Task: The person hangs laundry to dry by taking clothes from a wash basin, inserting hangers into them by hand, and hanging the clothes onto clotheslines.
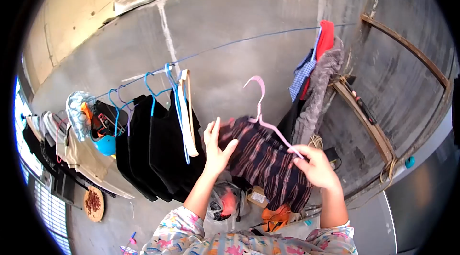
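Shows a dark garment (pixel 270 166) with reddish-brown and pale stripes, creased, draping loosely downward in midair. Also shows a pink hanger (pixel 278 133) at its top, roughly upright, with the hook bending leftward and one sloping arm bare outside the cloth, held near the end in the right hand (pixel 314 164). Hides the other arm from view.

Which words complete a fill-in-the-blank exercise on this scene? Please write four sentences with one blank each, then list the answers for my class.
The person's right hand grips a ____ hanger.
The dark garment on it is patterned with ____.
The line strung in front of the wall is coloured ____.
At the top of the fluffy grey cloth hangs a bright ____ cloth.

Missing words, in order: pink; stripes; blue; red.
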Tool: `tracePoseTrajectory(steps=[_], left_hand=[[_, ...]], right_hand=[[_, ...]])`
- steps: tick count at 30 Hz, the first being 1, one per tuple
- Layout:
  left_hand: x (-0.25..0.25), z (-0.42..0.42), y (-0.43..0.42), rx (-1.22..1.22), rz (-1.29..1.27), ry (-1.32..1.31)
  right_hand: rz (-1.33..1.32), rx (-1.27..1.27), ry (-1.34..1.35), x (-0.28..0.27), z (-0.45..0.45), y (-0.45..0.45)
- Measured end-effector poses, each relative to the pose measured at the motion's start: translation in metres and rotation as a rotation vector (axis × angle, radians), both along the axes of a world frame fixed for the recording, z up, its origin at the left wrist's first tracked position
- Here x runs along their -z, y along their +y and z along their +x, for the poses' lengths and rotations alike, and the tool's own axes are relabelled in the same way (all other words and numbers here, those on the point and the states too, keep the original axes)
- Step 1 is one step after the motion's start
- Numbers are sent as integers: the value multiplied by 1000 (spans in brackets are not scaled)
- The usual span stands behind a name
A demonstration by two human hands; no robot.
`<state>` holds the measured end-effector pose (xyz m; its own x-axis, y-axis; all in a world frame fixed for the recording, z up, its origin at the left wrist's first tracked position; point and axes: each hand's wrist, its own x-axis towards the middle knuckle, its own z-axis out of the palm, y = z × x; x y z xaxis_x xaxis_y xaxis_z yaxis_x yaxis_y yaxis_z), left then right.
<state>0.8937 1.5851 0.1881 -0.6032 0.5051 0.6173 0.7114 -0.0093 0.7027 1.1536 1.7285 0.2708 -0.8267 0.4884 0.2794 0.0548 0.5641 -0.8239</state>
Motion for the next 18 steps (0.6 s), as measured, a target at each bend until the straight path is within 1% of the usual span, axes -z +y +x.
tracePoseTrajectory(steps=[2,4,6,8,9,10,12,13,16,18], left_hand=[[1,6,-14,-6,51,-55],[4,20,-27,11,93,-48],[9,39,-38,46,124,-234],[13,52,-51,59,85,-272],[17,57,-57,64,82,-305],[20,61,-62,68,80,-339],[21,69,-76,35,72,-392],[25,71,-85,12,62,-404],[38,76,-113,-56,50,-426],[46,81,-131,-83,44,-479]], right_hand=[[31,35,93,-18,-17,9],[-66,5,219,-43,-43,9],[-190,-68,335,-54,-76,13],[-194,-82,329,-62,-110,17],[-116,-97,389,-48,-135,31],[-81,-56,417,-33,-159,41],[-106,-31,375,-12,-191,45],[-75,-10,345,10,-205,48],[-14,53,281,51,-227,32],[-8,107,265,45,-221,2]])
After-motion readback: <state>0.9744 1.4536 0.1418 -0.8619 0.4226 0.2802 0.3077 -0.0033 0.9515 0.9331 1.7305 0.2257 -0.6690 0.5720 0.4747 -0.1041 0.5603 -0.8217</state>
